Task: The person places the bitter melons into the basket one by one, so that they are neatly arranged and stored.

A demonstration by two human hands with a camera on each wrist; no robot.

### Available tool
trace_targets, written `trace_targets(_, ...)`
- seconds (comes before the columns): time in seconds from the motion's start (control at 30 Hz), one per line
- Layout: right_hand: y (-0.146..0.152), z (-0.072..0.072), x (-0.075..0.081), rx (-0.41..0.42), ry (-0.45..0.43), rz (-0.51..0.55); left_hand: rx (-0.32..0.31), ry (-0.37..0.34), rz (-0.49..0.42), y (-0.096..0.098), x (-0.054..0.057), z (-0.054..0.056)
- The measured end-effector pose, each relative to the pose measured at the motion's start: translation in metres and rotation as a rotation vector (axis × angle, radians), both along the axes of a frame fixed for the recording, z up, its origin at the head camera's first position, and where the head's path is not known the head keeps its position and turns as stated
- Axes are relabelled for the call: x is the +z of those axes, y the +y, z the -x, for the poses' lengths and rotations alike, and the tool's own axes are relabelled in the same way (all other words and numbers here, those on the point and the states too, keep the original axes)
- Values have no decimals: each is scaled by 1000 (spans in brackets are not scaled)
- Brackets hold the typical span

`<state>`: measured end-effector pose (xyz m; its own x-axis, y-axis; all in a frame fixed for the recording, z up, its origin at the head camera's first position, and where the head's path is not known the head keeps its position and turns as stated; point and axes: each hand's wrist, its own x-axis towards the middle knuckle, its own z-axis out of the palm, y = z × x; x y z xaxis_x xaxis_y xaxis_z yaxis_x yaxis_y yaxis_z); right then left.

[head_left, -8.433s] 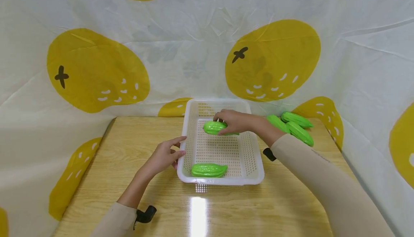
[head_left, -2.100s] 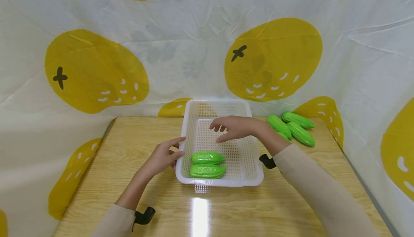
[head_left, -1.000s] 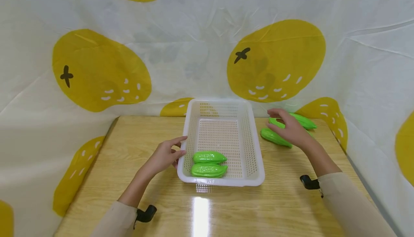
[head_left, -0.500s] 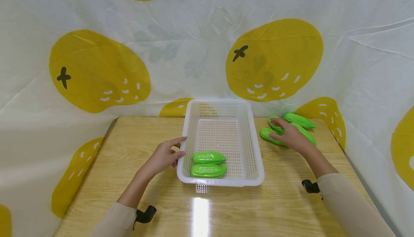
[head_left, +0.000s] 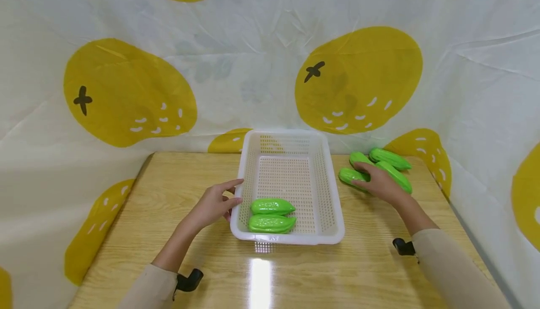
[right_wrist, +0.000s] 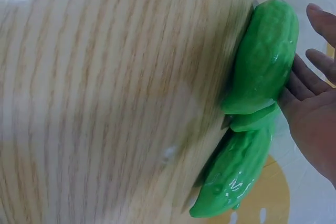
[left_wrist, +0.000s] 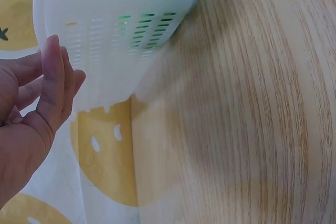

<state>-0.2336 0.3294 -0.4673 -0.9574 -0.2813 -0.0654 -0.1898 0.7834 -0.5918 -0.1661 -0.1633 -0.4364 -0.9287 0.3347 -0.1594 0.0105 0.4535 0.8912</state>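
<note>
Two glossy green bitter gourds (head_left: 272, 223) lie side by side at the near end of a white perforated plastic basket (head_left: 288, 238). My left hand (head_left: 214, 204) rests its fingertips against the basket's left rim; the left wrist view shows the fingers lightly bent at the outer wall. At the right, my right hand (head_left: 379, 183) is over the nearest bitter gourd (head_left: 350, 175) of a group, thumb on the near side and fingers on the far side. In the right wrist view its fingers are loosely spread beside a gourd (right_wrist: 268, 51), not closed round it.
Other bitter gourds (head_left: 390, 159) lie close together at the table's back right, near the cloth. The wooden table (head_left: 168, 173) ends at a hanging cloth (head_left: 244, 79) printed with yellow fruit at the back and sides.
Earlier my right hand placed a second gourd in the basket beside the first. It then moved right to the group and lowered over the nearest gourd. My left hand stays at the rim.
</note>
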Motion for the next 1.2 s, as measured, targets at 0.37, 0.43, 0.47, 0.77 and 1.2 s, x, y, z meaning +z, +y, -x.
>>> trace_targets(0.37,-4,-3,-6,28,2,-79,1,-1,-12,-1,-2,-2)
trace_targets(0.43,-6,-3,-8,42,9,-94,2,1,-14,-2,-2,-2)
trace_targets(0.47,-6,-2,-8,52,15,-97,4,2,-15,-2,-1,-2)
trace_targets(0.77,-8,-6,-13,60,-19,-96,1,1,-30,-2,-3,0)
trace_targets(1.2,-7,-13,-17,30,-45,-46,6,0,-22,-2,-3,0)
